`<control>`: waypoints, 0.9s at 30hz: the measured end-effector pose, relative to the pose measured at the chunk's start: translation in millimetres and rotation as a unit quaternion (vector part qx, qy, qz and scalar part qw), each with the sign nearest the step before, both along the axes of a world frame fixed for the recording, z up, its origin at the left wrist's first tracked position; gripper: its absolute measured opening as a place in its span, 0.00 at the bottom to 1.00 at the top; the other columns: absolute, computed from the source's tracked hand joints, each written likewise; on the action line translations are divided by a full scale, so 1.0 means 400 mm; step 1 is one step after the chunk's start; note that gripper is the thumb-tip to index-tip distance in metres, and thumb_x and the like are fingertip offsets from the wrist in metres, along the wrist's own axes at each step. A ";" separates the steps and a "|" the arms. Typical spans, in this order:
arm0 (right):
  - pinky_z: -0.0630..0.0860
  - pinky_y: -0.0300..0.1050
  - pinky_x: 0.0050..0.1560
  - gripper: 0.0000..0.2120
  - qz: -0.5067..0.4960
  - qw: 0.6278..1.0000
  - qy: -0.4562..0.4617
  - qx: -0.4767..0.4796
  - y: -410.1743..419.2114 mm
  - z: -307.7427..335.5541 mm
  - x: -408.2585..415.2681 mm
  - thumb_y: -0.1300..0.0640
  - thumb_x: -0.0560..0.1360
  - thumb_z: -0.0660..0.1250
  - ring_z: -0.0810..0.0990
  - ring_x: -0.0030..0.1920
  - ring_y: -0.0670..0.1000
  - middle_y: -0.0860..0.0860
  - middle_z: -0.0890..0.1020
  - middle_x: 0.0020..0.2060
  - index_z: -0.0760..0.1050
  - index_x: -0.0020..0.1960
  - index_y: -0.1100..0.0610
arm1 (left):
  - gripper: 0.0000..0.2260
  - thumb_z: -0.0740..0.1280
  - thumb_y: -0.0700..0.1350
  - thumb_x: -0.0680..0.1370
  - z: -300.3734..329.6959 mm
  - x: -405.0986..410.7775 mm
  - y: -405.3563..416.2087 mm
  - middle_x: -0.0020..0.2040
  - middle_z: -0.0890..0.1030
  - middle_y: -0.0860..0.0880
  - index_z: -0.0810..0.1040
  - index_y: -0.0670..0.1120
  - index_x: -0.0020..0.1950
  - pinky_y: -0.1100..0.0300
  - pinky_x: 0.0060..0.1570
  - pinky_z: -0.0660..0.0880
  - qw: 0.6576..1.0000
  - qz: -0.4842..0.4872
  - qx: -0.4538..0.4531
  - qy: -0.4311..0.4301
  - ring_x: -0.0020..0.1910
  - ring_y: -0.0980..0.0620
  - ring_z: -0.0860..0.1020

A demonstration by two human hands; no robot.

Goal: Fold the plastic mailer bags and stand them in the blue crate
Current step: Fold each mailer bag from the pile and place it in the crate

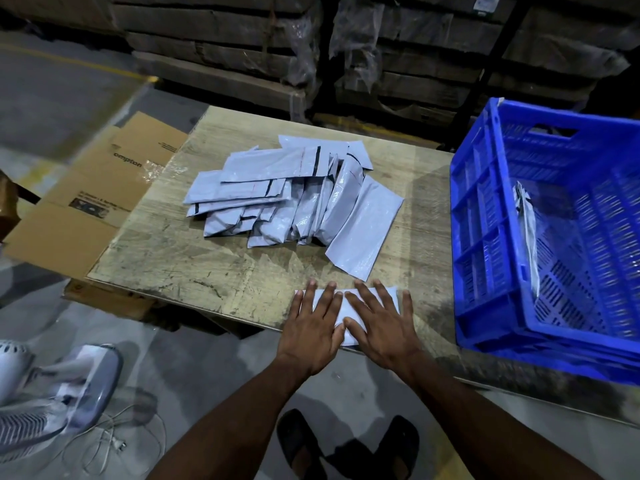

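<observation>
A folded grey mailer bag (390, 293) lies flat at the near edge of the wooden table (194, 261). My left hand (313, 329) and my right hand (382, 327) both press down on it with straight, spread fingers, side by side. Farther back on the table lies a loose pile of several grey mailer bags (294, 195). The blue crate (554, 244) stands at the table's right side. One folded mailer bag (528, 233) stands on edge inside it against the left wall.
A flattened cardboard box (90, 202) lies left of the table. On the floor at lower left is a white fan (52, 389) with a cord. Wrapped pallets of cartons (398, 50) stand behind the table. My sandalled feet (346, 445) show below.
</observation>
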State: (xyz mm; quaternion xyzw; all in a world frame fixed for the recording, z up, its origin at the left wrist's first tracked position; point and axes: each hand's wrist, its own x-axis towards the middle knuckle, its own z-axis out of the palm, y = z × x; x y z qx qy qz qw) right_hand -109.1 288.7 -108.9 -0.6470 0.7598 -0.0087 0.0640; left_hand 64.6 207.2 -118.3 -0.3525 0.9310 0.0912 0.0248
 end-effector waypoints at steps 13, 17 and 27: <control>0.40 0.65 0.78 0.51 -0.089 0.993 -0.041 0.067 0.040 0.012 -0.040 0.20 0.71 0.33 0.40 0.81 0.51 0.51 0.44 0.82 0.48 0.83 0.52 | 0.31 0.49 0.60 0.83 -0.010 0.011 -0.019 0.83 0.60 0.45 0.63 0.43 0.81 0.41 0.79 0.54 1.000 -0.019 0.006 -0.007 0.82 0.38 0.55; 0.39 0.66 0.77 0.49 -0.101 0.992 -0.037 0.064 0.040 0.015 -0.030 0.21 0.72 0.35 0.38 0.81 0.51 0.51 0.42 0.82 0.46 0.83 0.52 | 0.42 0.45 0.70 0.78 -0.009 0.042 -0.055 0.85 0.47 0.48 0.52 0.45 0.84 0.48 0.81 0.43 0.997 0.029 0.068 0.009 0.83 0.47 0.42; 0.37 0.72 0.74 0.47 -0.140 0.985 -0.054 0.087 -0.021 0.022 0.006 0.22 0.73 0.35 0.33 0.80 0.54 0.52 0.36 0.81 0.40 0.82 0.51 | 0.47 0.34 0.73 0.78 0.032 0.064 -0.162 0.84 0.53 0.43 0.54 0.40 0.84 0.42 0.81 0.48 0.999 -0.004 0.027 -0.027 0.83 0.44 0.50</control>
